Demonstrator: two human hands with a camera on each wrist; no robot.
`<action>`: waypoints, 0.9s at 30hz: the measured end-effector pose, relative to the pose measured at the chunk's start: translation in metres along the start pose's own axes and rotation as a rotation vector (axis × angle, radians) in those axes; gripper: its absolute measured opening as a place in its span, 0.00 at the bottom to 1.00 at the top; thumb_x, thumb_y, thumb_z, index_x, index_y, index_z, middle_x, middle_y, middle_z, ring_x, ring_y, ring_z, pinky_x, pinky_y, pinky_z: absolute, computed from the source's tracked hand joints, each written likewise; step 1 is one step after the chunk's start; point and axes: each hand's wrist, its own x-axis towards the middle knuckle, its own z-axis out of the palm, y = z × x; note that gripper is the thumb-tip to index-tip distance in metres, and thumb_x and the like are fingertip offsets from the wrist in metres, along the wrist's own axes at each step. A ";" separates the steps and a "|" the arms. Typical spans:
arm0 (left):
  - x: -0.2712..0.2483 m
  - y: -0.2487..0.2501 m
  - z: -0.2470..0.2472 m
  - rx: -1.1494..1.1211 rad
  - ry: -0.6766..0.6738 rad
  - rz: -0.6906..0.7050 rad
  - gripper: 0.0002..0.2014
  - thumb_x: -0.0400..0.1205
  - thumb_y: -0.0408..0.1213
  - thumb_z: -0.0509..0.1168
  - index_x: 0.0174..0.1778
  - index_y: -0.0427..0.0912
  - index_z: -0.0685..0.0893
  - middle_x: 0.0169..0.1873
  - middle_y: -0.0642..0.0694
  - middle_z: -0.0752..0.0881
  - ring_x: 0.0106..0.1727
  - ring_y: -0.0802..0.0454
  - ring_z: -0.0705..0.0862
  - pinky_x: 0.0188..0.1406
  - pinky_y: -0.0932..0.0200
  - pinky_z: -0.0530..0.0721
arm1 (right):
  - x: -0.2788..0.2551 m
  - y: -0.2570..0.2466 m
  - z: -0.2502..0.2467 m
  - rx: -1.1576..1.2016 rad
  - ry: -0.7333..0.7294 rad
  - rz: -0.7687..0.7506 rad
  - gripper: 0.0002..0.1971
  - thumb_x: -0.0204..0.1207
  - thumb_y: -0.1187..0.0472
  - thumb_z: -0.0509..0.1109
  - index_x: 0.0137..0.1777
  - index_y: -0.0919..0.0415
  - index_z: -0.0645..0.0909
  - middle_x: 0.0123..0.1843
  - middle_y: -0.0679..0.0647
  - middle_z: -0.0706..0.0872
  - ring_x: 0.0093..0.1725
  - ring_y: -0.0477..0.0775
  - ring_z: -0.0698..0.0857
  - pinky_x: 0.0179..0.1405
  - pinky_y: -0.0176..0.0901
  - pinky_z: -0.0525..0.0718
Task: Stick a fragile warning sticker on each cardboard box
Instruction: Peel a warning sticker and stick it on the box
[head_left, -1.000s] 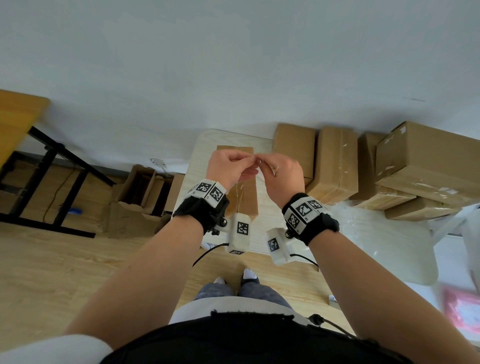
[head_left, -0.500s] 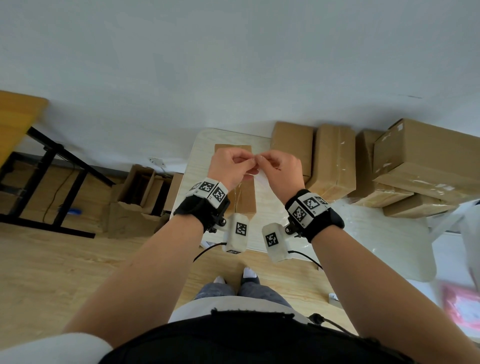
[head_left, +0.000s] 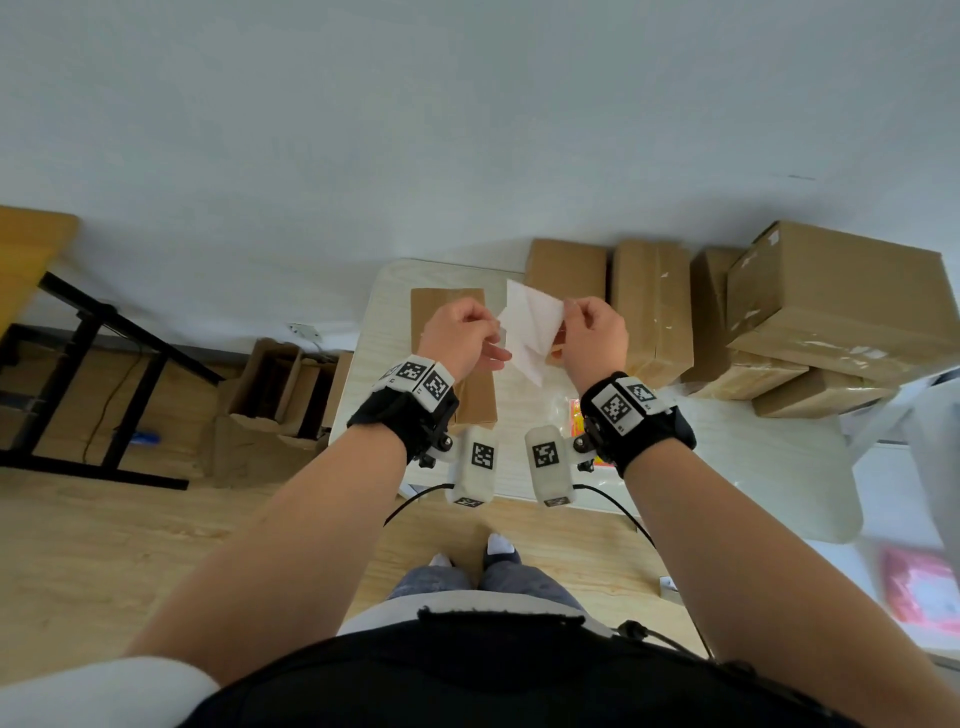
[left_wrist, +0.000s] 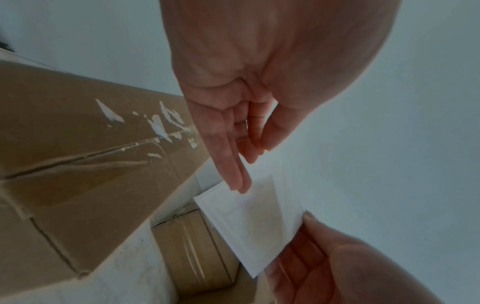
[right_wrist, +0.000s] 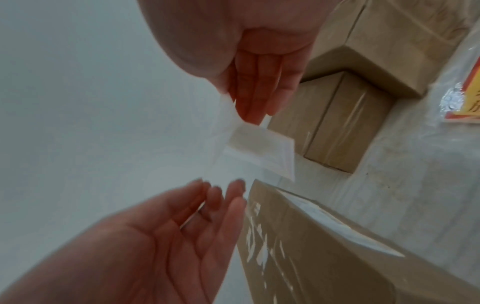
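Both hands are raised over the table, with a white sticker sheet (head_left: 532, 332) stretched between them. Its two thin layers spread apart in a V. My left hand (head_left: 496, 332) pinches the edge of one layer, and my right hand (head_left: 566, 318) pinches the other. I cannot tell which layer is the sticker. In the left wrist view, the left hand's fingers (left_wrist: 240, 181) lie on the sheet (left_wrist: 249, 224). In the right wrist view, the right hand (right_wrist: 249, 111) nips the sheet (right_wrist: 262, 148). A flat taped cardboard box (head_left: 444, 309) lies under the left hand. More cardboard boxes (head_left: 652, 301) line the wall.
A plastic bag of red-and-yellow stickers (head_left: 575, 415) lies on the pale table (head_left: 376, 338) below my right wrist. Stacked boxes (head_left: 831, 306) fill the right end. On the floor at the left are open cartons (head_left: 270, 405) and a black desk frame (head_left: 104, 364).
My hands were pressed together picking at the sheet's edge. They have since drawn apart sideways, and the sheet's two white layers have peeled open between them.
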 end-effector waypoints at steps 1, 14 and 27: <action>0.001 -0.001 0.001 0.004 0.005 -0.018 0.04 0.85 0.26 0.62 0.46 0.36 0.80 0.40 0.37 0.84 0.44 0.35 0.91 0.47 0.41 0.91 | 0.003 0.003 -0.004 0.017 0.022 0.038 0.11 0.85 0.55 0.61 0.46 0.58 0.82 0.41 0.54 0.88 0.43 0.57 0.89 0.47 0.60 0.89; 0.024 -0.010 0.012 0.055 0.233 -0.219 0.10 0.87 0.32 0.57 0.63 0.39 0.77 0.45 0.38 0.82 0.29 0.48 0.87 0.42 0.48 0.92 | 0.036 0.043 -0.073 0.230 0.397 0.437 0.15 0.85 0.53 0.55 0.60 0.56 0.81 0.56 0.55 0.87 0.54 0.59 0.86 0.52 0.59 0.89; 0.028 -0.006 0.046 0.128 0.002 -0.210 0.07 0.82 0.31 0.66 0.53 0.32 0.83 0.35 0.41 0.87 0.28 0.46 0.87 0.26 0.57 0.87 | 0.031 0.028 -0.055 0.144 0.314 0.216 0.09 0.86 0.49 0.56 0.49 0.48 0.76 0.45 0.49 0.84 0.49 0.58 0.88 0.48 0.63 0.89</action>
